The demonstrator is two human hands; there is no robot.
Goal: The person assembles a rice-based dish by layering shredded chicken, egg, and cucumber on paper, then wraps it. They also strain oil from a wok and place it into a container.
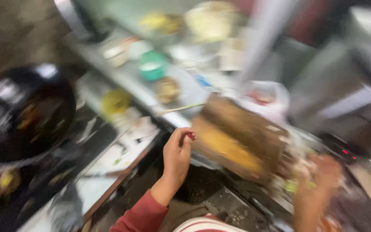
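The whole view is smeared by motion. A thick wooden chopping board [241, 139] is tilted up over a dark bin or sink below. My left hand [176, 157], in a red sleeve, grips the board's left edge with thumb and fingers. My right hand [320, 178] is badly blurred at the board's right end, among pale and green chopped bits [295, 182]. Whether it holds the board or touches the bits I cannot tell.
A black wok [26, 111] with food stands at the left. Along the steel counter [129, 79] are a green bowl [152, 66], a yellow lid [114, 101], a small brown bowl [168, 89] and a white plastic bag [265, 96]. An appliance with a red light [344, 152] is at right.
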